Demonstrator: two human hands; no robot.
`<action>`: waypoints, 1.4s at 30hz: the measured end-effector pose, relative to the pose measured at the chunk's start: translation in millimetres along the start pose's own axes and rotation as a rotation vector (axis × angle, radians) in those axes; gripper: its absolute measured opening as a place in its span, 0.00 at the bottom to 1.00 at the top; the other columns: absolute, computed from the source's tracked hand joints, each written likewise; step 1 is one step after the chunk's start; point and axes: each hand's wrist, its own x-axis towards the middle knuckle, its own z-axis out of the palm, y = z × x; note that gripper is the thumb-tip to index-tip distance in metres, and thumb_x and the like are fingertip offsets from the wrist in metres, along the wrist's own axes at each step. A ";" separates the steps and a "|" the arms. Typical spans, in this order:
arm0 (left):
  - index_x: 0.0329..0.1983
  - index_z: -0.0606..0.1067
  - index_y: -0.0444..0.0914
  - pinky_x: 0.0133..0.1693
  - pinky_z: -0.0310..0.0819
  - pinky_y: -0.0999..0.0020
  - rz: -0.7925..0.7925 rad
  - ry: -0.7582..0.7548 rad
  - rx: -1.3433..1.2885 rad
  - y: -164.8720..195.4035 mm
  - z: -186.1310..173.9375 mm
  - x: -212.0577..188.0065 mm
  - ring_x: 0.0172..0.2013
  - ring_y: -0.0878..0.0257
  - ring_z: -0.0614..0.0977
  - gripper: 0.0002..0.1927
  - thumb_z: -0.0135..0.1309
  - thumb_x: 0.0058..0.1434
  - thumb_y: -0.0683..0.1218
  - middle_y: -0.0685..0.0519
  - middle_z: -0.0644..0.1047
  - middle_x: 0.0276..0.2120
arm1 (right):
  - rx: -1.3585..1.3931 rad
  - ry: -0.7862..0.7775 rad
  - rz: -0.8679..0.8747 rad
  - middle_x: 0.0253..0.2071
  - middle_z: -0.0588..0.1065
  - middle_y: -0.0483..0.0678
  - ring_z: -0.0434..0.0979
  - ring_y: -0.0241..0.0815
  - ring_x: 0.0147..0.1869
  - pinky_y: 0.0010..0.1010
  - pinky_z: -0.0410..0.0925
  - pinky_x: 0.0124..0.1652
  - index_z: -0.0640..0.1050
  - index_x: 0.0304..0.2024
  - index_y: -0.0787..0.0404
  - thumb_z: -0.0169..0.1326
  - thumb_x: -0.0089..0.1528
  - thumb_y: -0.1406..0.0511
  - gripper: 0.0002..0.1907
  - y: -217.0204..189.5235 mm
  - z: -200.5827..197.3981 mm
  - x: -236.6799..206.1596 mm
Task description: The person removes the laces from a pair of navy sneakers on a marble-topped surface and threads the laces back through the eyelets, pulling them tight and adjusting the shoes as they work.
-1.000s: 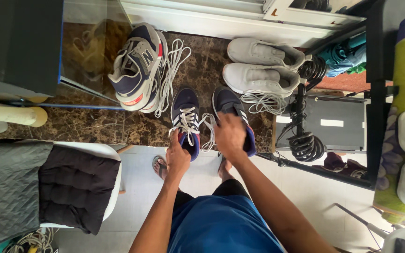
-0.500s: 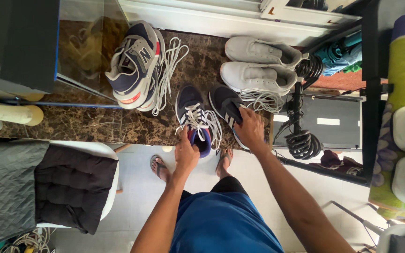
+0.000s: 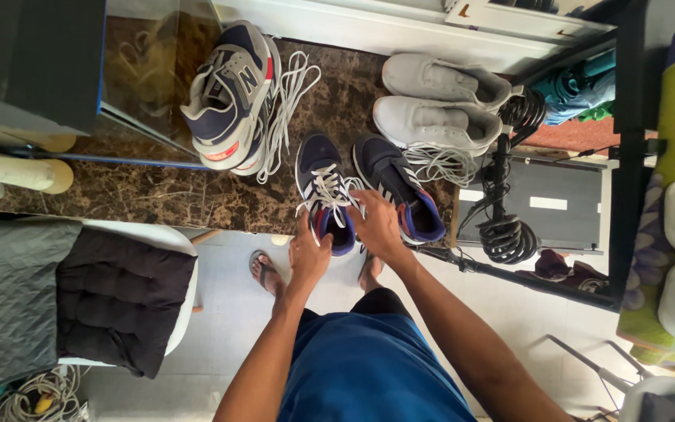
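Blue shoes (image 3: 357,191) with white laces sit side by side on the brown stone counter (image 3: 158,199), toes pointing away. Left of them lies a grey and blue sneaker (image 3: 228,98). The left hand (image 3: 308,256) grips one blue shoe's heel to keep it steady. The right hand (image 3: 376,227) pinches its laces. Right of the blue shoes sit white shoes (image 3: 439,105).

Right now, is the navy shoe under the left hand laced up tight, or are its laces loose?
Loose. The white laces of the navy shoe spread sideways over its upper, untied, and the left hand and right hand touch them.
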 end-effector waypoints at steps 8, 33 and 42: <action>0.66 0.64 0.41 0.50 0.73 0.43 -0.141 -0.069 0.102 9.0 6.2 4.7 0.46 0.33 0.81 0.31 0.58 0.59 0.48 0.32 0.80 0.44 | -0.182 -0.078 -0.055 0.39 0.79 0.54 0.79 0.59 0.44 0.46 0.71 0.42 0.81 0.35 0.60 0.56 0.63 0.67 0.04 12.9 11.6 26.0; 0.64 0.64 0.43 0.50 0.73 0.44 -0.174 -0.038 0.092 11.9 6.9 3.9 0.46 0.33 0.81 0.30 0.59 0.60 0.48 0.33 0.80 0.43 | 1.141 0.154 0.275 0.38 0.79 0.54 0.83 0.46 0.41 0.37 0.78 0.43 0.73 0.40 0.62 0.52 0.68 0.64 0.07 10.7 -65.0 95.1; 0.66 0.64 0.42 0.52 0.72 0.45 -0.131 -0.014 0.040 15.1 4.1 1.4 0.49 0.34 0.80 0.32 0.60 0.59 0.48 0.35 0.79 0.48 | 0.625 0.290 0.173 0.52 0.75 0.41 0.77 0.36 0.52 0.30 0.74 0.49 0.70 0.58 0.61 0.59 0.59 0.70 0.24 22.7 -44.9 71.0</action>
